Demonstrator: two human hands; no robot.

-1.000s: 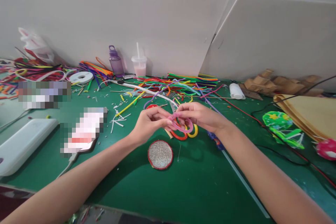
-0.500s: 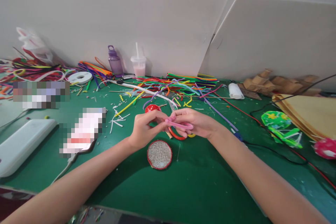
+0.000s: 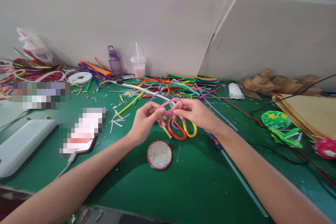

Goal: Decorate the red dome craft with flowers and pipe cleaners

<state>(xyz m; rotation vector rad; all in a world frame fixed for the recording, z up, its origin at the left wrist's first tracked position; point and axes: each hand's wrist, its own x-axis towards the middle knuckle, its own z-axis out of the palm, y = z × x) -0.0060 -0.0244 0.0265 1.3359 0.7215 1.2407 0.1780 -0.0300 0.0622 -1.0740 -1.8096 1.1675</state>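
Note:
A pink pipe cleaner (image 3: pixel 172 102), bent into a loop, is held up between my two hands above the green table. My left hand (image 3: pixel 147 120) pinches the loop's left end between thumb and fingers. At its right side, my right hand (image 3: pixel 195 113) grips it the same way. Scissors with one red and one yellow handle (image 3: pixel 191 134) lie just below my right hand, their blades partly hidden. Nearer to me sits a round red-rimmed dish (image 3: pixel 159 154) full of small pale beads. A glue gun with a clear glue stick (image 3: pixel 243 180) lies partly under my right forearm.
Many coloured pipe cleaners (image 3: pixel 181 85) are heaped at the back, near a purple bottle (image 3: pixel 115 62) and a lidded cup (image 3: pixel 138 64). Left are a phone (image 3: pixel 85 127) on a cable and a white power bank (image 3: pixel 26 147). Black and red cables cross the right side.
The pink loop has turned and opened wider, now raised between both hands. My right hand has shifted back, uncovering the scissor handles. The red thing behind my left hand is hidden now.

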